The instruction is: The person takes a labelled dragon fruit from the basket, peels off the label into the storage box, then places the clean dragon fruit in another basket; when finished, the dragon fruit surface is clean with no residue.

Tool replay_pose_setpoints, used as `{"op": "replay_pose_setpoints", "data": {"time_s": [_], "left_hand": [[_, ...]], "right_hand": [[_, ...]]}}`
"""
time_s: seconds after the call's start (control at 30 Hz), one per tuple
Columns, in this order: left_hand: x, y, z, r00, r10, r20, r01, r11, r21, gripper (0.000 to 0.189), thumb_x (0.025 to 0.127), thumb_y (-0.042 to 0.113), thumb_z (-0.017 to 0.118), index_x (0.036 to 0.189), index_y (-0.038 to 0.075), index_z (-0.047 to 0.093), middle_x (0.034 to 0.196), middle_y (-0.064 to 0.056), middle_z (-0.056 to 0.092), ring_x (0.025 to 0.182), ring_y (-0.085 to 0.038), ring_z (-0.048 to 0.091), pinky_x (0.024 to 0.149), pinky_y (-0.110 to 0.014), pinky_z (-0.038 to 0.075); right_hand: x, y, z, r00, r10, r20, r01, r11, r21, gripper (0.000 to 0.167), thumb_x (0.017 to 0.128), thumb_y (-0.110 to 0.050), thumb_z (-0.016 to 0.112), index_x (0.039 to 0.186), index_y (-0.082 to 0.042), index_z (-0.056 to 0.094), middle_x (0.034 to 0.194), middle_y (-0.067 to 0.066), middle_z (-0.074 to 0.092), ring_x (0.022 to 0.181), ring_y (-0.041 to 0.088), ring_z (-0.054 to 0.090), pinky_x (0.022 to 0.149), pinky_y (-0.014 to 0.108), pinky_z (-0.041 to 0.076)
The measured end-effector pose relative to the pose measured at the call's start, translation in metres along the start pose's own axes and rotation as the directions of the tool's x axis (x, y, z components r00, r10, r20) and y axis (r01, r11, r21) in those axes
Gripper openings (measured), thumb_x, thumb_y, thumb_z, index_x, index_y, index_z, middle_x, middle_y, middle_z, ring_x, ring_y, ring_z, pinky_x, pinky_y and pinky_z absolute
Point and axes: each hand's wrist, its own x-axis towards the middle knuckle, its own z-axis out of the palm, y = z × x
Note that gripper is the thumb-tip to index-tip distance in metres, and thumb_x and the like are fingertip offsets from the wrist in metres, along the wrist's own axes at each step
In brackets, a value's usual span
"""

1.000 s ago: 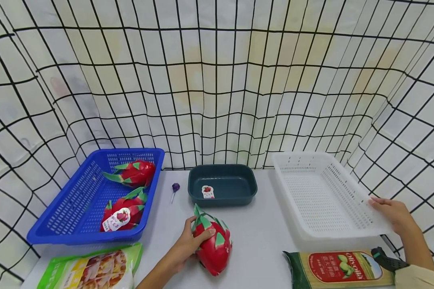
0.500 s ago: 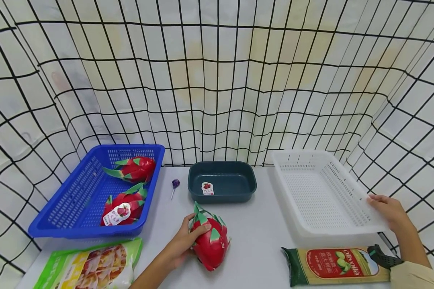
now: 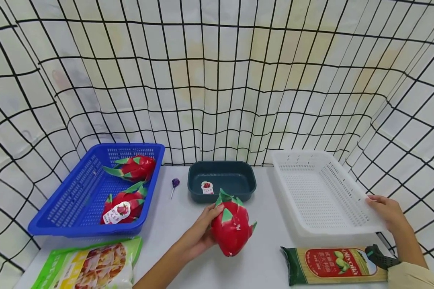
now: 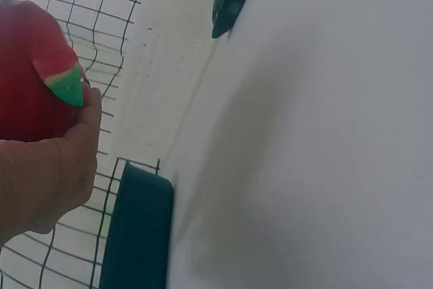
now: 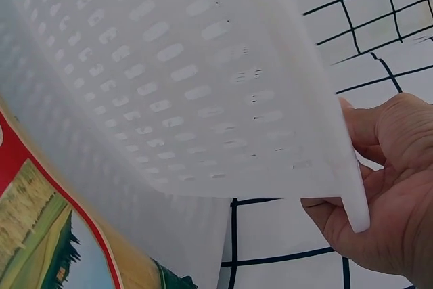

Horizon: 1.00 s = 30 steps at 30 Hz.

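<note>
My left hand point(image 3: 199, 237) grips a red artificial dragon fruit point(image 3: 233, 230) with green leaf tips, in front of the dark teal tray point(image 3: 222, 198). In the left wrist view the fruit point(image 4: 30, 72) is raised, with a shadow on the table below. My right hand point(image 3: 388, 210) pinches the right rim of the white perforated basket point(image 3: 332, 230); the right wrist view shows thumb and fingers on either side of that rim point(image 5: 355, 201). Two more dragon fruits point(image 3: 139, 168) lie in the blue basket point(image 3: 83, 230), the nearer one bearing a white label point(image 3: 117, 213).
A purple lollipop point(image 3: 175, 183) lies between the blue basket and the teal tray, which holds a small fruit sticker point(image 3: 207, 187). In front are a green food bag point(image 3: 94, 265) and an Olivoila pasta pack point(image 3: 336, 265). Black-lined white cloth point(image 3: 224, 80) walls the table.
My left hand has lifted the dragon fruit and carried it to the right. The right hand stays at the white basket's rim. The view has tilted slightly.
</note>
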Motion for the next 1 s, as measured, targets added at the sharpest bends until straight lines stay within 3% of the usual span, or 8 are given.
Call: {"op": "replay_pose_setpoints", "data": {"time_s": [0.2,0.5,0.6,0.77,1.0], "left_hand": [[0.026,0.007,0.038,0.989,0.075,0.130,-0.061,0.992,-0.112,0.075,0.088,0.041,0.069,0.147,0.024,0.026,0.147,-0.010,0.039,0.135,-0.032,0.039,0.092,-0.034,0.056],[0.071,0.005,0.089,0.965,0.123,0.231,-0.053,0.956,-0.289,0.079,0.090,0.035,0.069,0.150,0.028,0.018,0.146,-0.007,0.040,0.136,-0.029,0.038,0.093,-0.030,0.055],[0.085,0.008,0.109,0.962,0.150,0.227,-0.089,0.962,-0.258,0.079,0.089,0.031,0.070,0.150,0.029,0.019,0.144,-0.007,0.042,0.135,-0.029,0.040,0.098,-0.036,0.053],[0.109,0.010,0.141,0.963,0.206,0.172,-0.191,0.976,-0.103,0.077,0.087,0.030,0.072,0.148,0.031,0.025,0.135,-0.003,0.049,0.126,-0.026,0.048,0.098,-0.044,0.053],[0.135,-0.003,0.180,0.944,0.299,0.140,-0.310,0.948,0.071,0.076,0.084,0.030,0.075,0.144,0.041,0.028,0.123,0.007,0.053,0.115,-0.017,0.053,0.089,-0.047,0.057]], "right_hand": [[0.003,0.001,0.001,1.000,-0.015,-0.014,0.015,1.000,-0.009,0.069,0.102,-0.037,0.046,0.143,0.016,0.027,0.127,0.040,0.045,0.077,0.013,0.061,0.065,0.030,0.057],[0.004,-0.001,0.007,1.000,-0.010,-0.021,0.010,1.000,-0.008,0.068,0.102,-0.035,0.046,0.143,0.015,0.027,0.131,0.040,0.042,0.079,0.015,0.060,0.065,0.028,0.057],[0.003,-0.001,0.008,1.000,-0.010,-0.026,0.009,1.000,-0.014,0.068,0.102,-0.036,0.046,0.143,0.015,0.028,0.131,0.040,0.043,0.080,0.014,0.060,0.064,0.027,0.056],[0.001,0.000,0.007,0.999,-0.004,-0.033,0.004,1.000,-0.026,0.069,0.102,-0.038,0.044,0.144,0.015,0.028,0.130,0.040,0.043,0.081,0.016,0.060,0.063,0.027,0.056],[0.000,0.003,0.006,0.998,-0.007,-0.065,0.004,0.999,-0.045,0.066,0.103,-0.037,0.042,0.143,0.015,0.030,0.129,0.039,0.045,0.079,0.014,0.059,0.061,0.026,0.054]]}}
